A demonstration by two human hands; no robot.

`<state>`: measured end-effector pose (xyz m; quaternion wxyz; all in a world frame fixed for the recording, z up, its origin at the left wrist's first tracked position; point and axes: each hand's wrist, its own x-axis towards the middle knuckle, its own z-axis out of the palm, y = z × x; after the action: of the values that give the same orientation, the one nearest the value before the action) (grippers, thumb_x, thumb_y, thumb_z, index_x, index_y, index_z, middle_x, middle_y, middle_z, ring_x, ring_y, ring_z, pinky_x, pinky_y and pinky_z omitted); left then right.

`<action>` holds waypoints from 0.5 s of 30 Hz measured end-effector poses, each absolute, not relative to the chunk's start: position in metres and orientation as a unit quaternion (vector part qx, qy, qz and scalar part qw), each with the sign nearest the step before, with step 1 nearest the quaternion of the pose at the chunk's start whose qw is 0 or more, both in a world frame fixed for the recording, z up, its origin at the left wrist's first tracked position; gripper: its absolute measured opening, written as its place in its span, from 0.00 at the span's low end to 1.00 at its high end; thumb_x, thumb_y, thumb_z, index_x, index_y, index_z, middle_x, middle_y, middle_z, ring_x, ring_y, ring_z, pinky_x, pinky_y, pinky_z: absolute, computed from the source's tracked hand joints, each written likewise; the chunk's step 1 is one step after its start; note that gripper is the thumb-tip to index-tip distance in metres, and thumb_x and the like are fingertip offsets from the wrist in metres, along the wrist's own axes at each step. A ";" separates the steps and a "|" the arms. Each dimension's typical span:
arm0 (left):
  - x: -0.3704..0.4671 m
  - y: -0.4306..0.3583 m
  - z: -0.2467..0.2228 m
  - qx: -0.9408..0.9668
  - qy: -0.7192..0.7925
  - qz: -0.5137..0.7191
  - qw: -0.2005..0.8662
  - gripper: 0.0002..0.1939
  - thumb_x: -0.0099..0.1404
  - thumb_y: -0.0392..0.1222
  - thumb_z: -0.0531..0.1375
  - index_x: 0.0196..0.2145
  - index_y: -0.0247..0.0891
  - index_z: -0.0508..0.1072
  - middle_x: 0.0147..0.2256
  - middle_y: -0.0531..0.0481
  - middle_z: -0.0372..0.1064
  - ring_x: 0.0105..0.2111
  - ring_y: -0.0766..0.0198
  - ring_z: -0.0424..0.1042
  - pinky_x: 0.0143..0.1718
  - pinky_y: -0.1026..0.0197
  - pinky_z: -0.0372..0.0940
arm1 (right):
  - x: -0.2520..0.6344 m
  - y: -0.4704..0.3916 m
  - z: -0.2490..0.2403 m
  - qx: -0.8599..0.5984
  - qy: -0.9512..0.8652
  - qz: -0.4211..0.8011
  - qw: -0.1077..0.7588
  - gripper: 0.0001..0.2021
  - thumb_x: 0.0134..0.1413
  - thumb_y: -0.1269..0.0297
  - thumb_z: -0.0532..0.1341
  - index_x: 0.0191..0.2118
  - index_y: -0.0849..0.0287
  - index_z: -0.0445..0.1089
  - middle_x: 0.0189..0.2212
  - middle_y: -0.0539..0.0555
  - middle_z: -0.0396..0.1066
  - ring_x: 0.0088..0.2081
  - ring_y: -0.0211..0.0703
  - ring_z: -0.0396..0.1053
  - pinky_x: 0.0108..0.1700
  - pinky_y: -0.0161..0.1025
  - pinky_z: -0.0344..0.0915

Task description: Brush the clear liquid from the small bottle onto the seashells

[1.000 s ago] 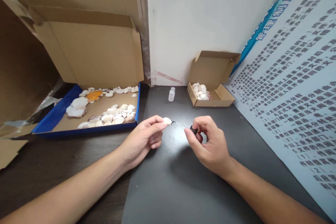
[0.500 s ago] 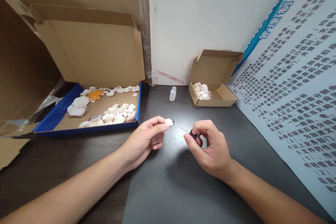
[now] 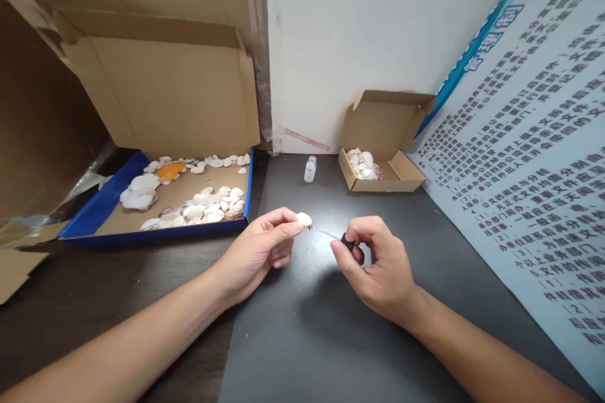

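Observation:
Between thumb and forefinger, my left hand (image 3: pixel 265 249) pinches a small white seashell (image 3: pixel 304 220) above the dark mat. My right hand (image 3: pixel 378 264) is closed around the black cap of a thin brush applicator (image 3: pixel 348 241). Its pale stem points left, and the dark bristle tip is at the shell's right edge; whether it touches cannot be made out. Beyond the hands, a small clear glass bottle (image 3: pixel 310 170) stands uncapped on the mat, with a whitish content or label.
At left lies an open blue-edged cardboard box (image 3: pixel 155 236) with many shells, one of them orange. A smaller open cardboard box (image 3: pixel 387 187) at the back right holds more shells. A white wall (image 3: pixel 368 25) rises behind, and a printed sign board (image 3: pixel 534 157) leans at right.
The shell has turned slightly in my left fingers, showing more of its ribbed face. My right hand has hardly moved, and the view has shifted a little.

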<state>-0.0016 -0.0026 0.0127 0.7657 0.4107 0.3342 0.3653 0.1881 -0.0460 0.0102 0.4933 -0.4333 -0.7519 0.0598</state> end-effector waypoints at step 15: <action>0.000 -0.004 0.015 0.426 0.340 0.360 0.757 0.10 0.61 0.44 0.66 0.28 0.38 0.70 0.18 0.61 0.47 0.19 0.73 0.43 0.20 0.68 0.44 | 0.189 -0.046 0.010 -0.449 -0.736 0.053 0.504 0.09 0.58 0.70 0.60 0.35 0.53 0.58 0.21 0.41 0.53 0.19 0.32 0.54 0.22 0.30 0.56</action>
<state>0.0003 -0.0044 0.0154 0.7574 0.4259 0.3398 0.3598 0.1889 -0.0456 0.0097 0.5037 -0.4492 -0.7360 0.0531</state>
